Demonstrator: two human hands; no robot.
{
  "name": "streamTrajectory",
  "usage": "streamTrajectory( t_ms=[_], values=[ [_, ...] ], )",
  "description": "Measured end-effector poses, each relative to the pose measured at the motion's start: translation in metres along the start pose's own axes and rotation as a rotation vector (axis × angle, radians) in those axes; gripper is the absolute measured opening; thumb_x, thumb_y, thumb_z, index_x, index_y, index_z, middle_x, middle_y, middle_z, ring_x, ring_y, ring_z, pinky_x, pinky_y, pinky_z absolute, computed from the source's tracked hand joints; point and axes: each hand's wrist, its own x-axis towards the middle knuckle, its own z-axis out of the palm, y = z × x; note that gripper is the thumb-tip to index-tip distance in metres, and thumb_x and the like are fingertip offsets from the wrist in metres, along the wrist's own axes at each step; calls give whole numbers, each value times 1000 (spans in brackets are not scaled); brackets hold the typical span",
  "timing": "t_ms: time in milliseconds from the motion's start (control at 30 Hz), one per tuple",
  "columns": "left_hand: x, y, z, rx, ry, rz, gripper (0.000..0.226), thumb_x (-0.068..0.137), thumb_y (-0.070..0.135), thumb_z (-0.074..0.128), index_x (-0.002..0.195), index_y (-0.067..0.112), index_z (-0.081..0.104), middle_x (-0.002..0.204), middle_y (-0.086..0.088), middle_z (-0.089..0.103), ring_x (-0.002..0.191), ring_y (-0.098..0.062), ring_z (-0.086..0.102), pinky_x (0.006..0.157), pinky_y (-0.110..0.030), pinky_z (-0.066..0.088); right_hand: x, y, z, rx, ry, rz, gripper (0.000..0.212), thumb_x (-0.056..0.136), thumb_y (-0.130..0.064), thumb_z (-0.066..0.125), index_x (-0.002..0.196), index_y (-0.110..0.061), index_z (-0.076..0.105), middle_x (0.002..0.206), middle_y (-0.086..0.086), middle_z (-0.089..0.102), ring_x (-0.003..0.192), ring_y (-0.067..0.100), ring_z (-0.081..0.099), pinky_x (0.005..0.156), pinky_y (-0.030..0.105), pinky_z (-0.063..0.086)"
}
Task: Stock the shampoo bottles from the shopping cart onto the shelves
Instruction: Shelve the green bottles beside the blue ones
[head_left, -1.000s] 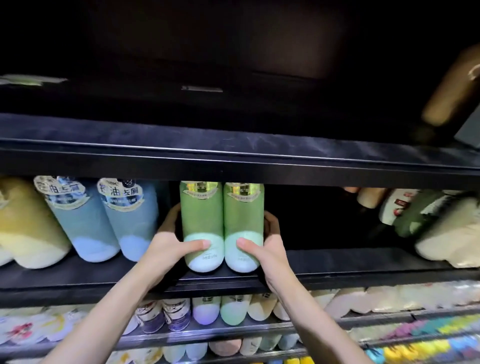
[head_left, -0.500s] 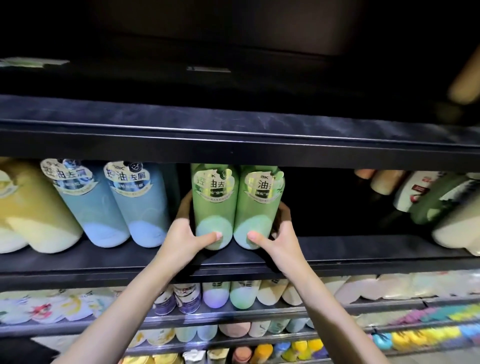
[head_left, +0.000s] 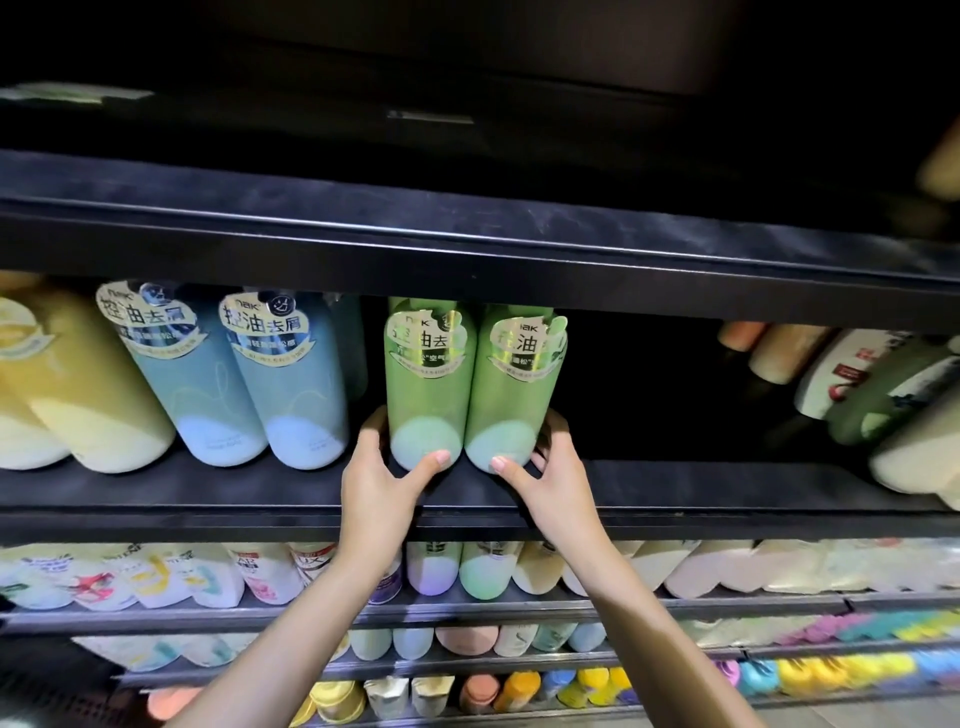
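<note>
Seating 2 green bottles on mid shelf (head_left: 675, 493), side by side and touching, just right of blue bottles (head_left: 291, 384), big dark gap to their right. Left hand (head_left: 382, 483) closed around left bottle (head_left: 428, 384) base, right hand (head_left: 550, 480) around right bottle (head_left: 511, 395) base. Imo push both back evenly w/ bases flat, labels fwd, let go once they stand steady.

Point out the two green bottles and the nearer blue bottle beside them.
left green bottle (head_left: 428, 395), head view, mid body.
right green bottle (head_left: 511, 400), head view, mid body.
blue bottle (head_left: 296, 384), head view, mid body.
</note>
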Motion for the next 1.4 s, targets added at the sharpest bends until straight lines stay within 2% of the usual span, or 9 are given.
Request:
streamTrajectory(
  t_ms=[233,467,600,700,800,1000,1133,1267,1400],
  values=[
    [1,4,0,97,57,13,50,79,26,75,120,14,49,110,-2,59,101,-20,56,90,-36,45,9,4,12,-156,-14,28,49,77,-37,71,117,-24,46,112,6,63,107,24,60,95,46,48],
    [-5,10,3,222,89,41,37,83,28,70,111,11,52,99,-4,55,93,-20,51,73,-20,32,8,4,11,-173,-40,-33,58,82,-36,68,131,-22,41,119,1,61,113,19,57,97,35,46],
    [-15,10,-6,330,69,50,61,87,25,66,138,8,39,128,-7,51,123,-20,45,92,-12,28,-19,-9,10,-241,58,-71,53,92,-27,60,136,-9,37,130,5,46,123,20,43,95,16,29],
    [-43,5,-27,473,43,66,69,90,28,61,147,9,27,152,-5,32,141,-17,28,113,-21,18,-51,-15,17,-366,119,-340,53,94,-30,46,142,-12,32,147,8,37,137,19,30,111,26,23],
    [-81,-10,-57,694,15,113,68,92,34,55,149,13,24,155,-2,26,143,-18,23,118,-33,20,-69,-11,37,-456,-58,-616,50,90,-28,43,137,-13,37,144,12,43,137,24,32,114,39,20],
    [-165,-46,-129,911,121,-179,76,85,54,34,149,14,26,156,-6,25,141,-24,30,114,-44,31,-101,-6,106,-597,-532,-713,48,87,-36,42,129,-12,46,136,13,54,128,29,49,106,45,23],
    [-228,-63,-179,962,198,-389,73,88,38,54,148,8,26,155,-12,26,140,-27,32,114,-37,28,-142,-13,164,-726,-776,-845,47,82,-39,41,118,-14,56,120,9,65,114,27,62,101,44,28],
    [-294,-78,-237,944,268,-599,74,88,46,45,149,9,24,154,-10,29,139,-28,33,112,-37,31,-201,-34,229,-784,-998,-904,46,78,-45,40,112,-20,58,107,2,69,99,23,68,89,44,53],
    [-363,-92,-303,900,294,-822,75,94,45,44,152,16,7,159,-3,11,144,-22,19,116,-33,23,-275,-63,294,-832,-1176,-956,58,81,-49,32,120,-18,61,128,4,61,119,24,59,99,48,45]
  ],
)
